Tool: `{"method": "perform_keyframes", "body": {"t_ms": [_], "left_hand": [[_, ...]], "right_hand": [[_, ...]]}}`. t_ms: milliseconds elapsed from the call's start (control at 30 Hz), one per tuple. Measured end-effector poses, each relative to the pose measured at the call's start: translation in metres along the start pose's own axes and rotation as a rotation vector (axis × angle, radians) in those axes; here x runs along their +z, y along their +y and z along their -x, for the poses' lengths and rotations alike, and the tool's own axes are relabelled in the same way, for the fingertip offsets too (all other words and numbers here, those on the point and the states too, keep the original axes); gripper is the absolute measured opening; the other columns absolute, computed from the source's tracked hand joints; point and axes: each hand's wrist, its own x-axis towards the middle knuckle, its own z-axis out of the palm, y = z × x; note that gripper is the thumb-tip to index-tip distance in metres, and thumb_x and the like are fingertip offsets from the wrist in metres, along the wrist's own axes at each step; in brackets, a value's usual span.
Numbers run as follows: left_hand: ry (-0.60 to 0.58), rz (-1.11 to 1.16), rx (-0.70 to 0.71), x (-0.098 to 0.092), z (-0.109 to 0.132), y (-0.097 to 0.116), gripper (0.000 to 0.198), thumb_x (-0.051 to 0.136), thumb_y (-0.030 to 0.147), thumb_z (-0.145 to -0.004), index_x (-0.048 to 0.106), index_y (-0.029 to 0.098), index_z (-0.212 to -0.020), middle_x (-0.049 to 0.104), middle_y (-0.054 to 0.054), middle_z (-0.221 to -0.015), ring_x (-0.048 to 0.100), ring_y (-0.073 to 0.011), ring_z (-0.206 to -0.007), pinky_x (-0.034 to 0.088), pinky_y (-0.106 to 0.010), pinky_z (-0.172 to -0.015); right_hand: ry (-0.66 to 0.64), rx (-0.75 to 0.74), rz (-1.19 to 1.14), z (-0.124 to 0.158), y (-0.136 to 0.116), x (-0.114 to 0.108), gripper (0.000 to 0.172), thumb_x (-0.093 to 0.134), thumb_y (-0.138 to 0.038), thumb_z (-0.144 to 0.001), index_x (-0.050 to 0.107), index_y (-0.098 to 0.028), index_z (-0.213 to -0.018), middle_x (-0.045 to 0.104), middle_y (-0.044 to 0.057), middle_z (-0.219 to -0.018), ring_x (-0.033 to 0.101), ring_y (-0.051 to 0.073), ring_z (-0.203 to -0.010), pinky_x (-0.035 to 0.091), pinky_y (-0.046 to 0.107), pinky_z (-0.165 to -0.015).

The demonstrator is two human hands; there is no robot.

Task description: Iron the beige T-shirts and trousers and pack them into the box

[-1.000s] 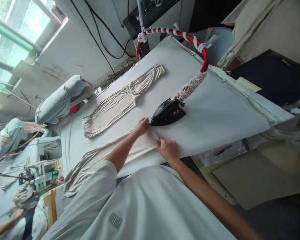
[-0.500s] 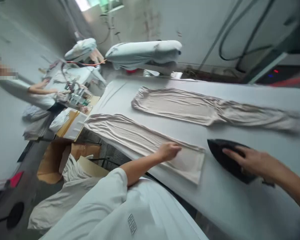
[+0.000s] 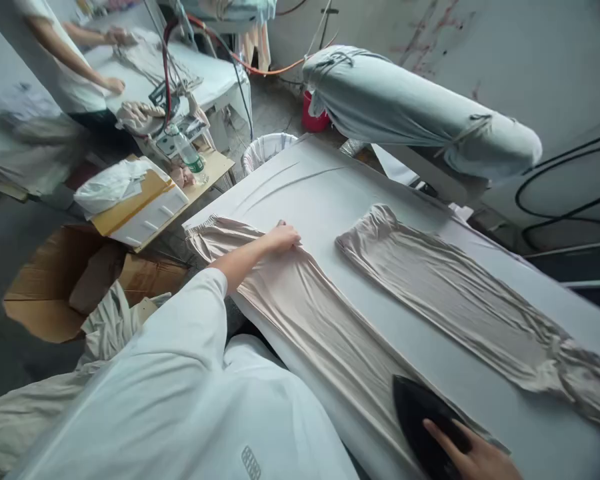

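Observation:
A long beige garment (image 3: 320, 313) with a gathered elastic end lies along the near edge of the padded table (image 3: 365, 250). My left hand (image 3: 283, 238) is closed on the garment's far edge, close to the gathered end. At the bottom right, my right hand (image 3: 473, 457) grips a black iron (image 3: 423, 420). The iron rests on the lower part of the garment, its tip toward the gathered end, and its rear is cut off by the frame. Farther across the table lies a second, more wrinkled beige garment (image 3: 445, 293).
A cloth-covered pressing arm (image 3: 420, 107) juts over the table's far side. To the left are an open cardboard box (image 3: 40, 293), a white box (image 3: 150, 207) and a plastic bottle (image 3: 187, 153). A co-worker (image 3: 55, 57) stands at another table at upper left.
My view has turned left. My left hand has moved along the garment from near its hem to near the gathered end. The iron has come from the bare table onto the garment.

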Motion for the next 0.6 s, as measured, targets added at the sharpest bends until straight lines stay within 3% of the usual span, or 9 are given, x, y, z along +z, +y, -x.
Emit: {"method": "perform_keyframes", "body": {"t_ms": [100, 167, 267, 300, 367, 400, 467, 533, 600], "left_hand": [[0.129, -0.037, 0.166, 0.009, 0.007, -0.013, 0.025, 0.078, 0.024, -0.09, 0.083, 0.021, -0.114, 0.077, -0.018, -0.128, 0.062, -0.0357, -0.133, 0.022, -0.059, -0.127], [0.23, -0.032, 0.096, 0.011, 0.04, -0.033, 0.048, 0.076, 0.027, -0.094, 0.073, 0.024, -0.142, 0.066, -0.02, -0.15, 0.055, -0.0379, -0.143, 0.015, -0.065, -0.131], [0.368, -0.008, -0.224, 0.001, 0.108, -0.099, 0.078, 0.082, 0.037, -0.091, 0.054, 0.027, -0.164, 0.039, -0.02, -0.176, 0.033, -0.0447, -0.162, 0.01, -0.071, -0.133], [0.418, 0.015, -0.388, -0.006, 0.129, -0.128, 0.082, 0.085, 0.04, -0.089, 0.054, 0.026, -0.163, 0.038, -0.021, -0.177, 0.03, -0.0467, -0.163, 0.014, -0.071, -0.132], [0.452, 0.12, -0.695, -0.025, 0.164, -0.189, 0.074, 0.088, 0.046, -0.086, 0.065, 0.023, -0.152, 0.051, -0.022, -0.166, 0.043, -0.047, -0.154, 0.033, -0.064, -0.126], [0.41, 0.208, -0.778, -0.036, 0.177, -0.218, 0.065, 0.089, 0.047, -0.085, 0.071, 0.02, -0.141, 0.062, -0.021, -0.154, 0.053, -0.0443, -0.144, 0.043, -0.057, -0.12], [0.245, 0.421, -0.764, -0.056, 0.193, -0.269, 0.046, 0.091, 0.045, -0.081, 0.08, 0.018, -0.117, 0.076, -0.015, -0.125, 0.068, -0.0352, -0.121, 0.053, -0.041, -0.104], [0.102, 0.587, -0.643, -0.071, 0.199, -0.305, 0.033, 0.09, 0.044, -0.08, 0.082, 0.017, -0.096, 0.079, -0.008, -0.098, 0.071, -0.0279, -0.101, 0.054, -0.032, -0.092], [0.06, 0.639, -0.593, -0.077, 0.199, -0.323, 0.034, 0.088, 0.05, -0.08, 0.08, 0.017, -0.082, 0.074, -0.005, -0.08, 0.071, -0.0256, -0.09, 0.053, -0.031, -0.086]], "right_hand": [[-0.099, 0.077, 0.058, -0.082, -0.132, -0.032, 0.044, 0.062, -0.059, -0.083, 0.089, -0.034, -0.106, 0.082, 0.013, -0.106, 0.077, 0.032, -0.08, 0.059, 0.042, -0.074], [-0.105, 0.105, 0.075, -0.155, -0.228, -0.047, 0.054, 0.054, -0.07, -0.095, 0.086, -0.029, -0.107, 0.081, 0.012, -0.096, 0.077, 0.031, -0.087, 0.054, 0.035, -0.072], [-0.088, 0.087, 0.063, -0.274, -0.349, -0.08, 0.059, 0.054, -0.073, -0.102, 0.081, -0.022, -0.117, 0.081, 0.013, -0.1, 0.076, 0.03, -0.097, 0.049, 0.031, -0.074], [-0.083, 0.063, 0.054, -0.31, -0.385, -0.093, 0.059, 0.053, -0.071, -0.105, 0.08, -0.02, -0.119, 0.08, 0.014, -0.103, 0.076, 0.03, -0.098, 0.048, 0.03, -0.074], [-0.139, -0.008, 0.035, -0.369, -0.455, -0.116, 0.065, 0.043, -0.068, -0.111, 0.078, -0.013, -0.119, 0.08, 0.017, -0.103, 0.076, 0.028, -0.095, 0.047, 0.029, -0.074], [-0.186, -0.059, 0.045, -0.39, -0.492, -0.122, 0.067, 0.04, -0.067, -0.113, 0.077, -0.012, -0.119, 0.08, 0.018, -0.103, 0.076, 0.027, -0.093, 0.047, 0.029, -0.074], [-0.257, -0.185, 0.13, -0.412, -0.567, -0.119, 0.068, 0.043, -0.07, -0.112, 0.076, -0.011, -0.121, 0.08, 0.019, -0.105, 0.077, 0.028, -0.093, 0.048, 0.03, -0.076], [-0.271, -0.317, 0.257, -0.406, -0.635, -0.095, 0.065, 0.054, -0.073, -0.106, 0.076, -0.014, -0.125, 0.08, 0.02, -0.111, 0.077, 0.032, -0.1, 0.05, 0.032, -0.08], [-0.277, -0.393, 0.347, -0.384, -0.683, -0.064, 0.064, 0.057, -0.072, -0.105, 0.075, -0.015, -0.128, 0.079, 0.021, -0.118, 0.077, 0.035, -0.108, 0.052, 0.035, -0.085]]}}
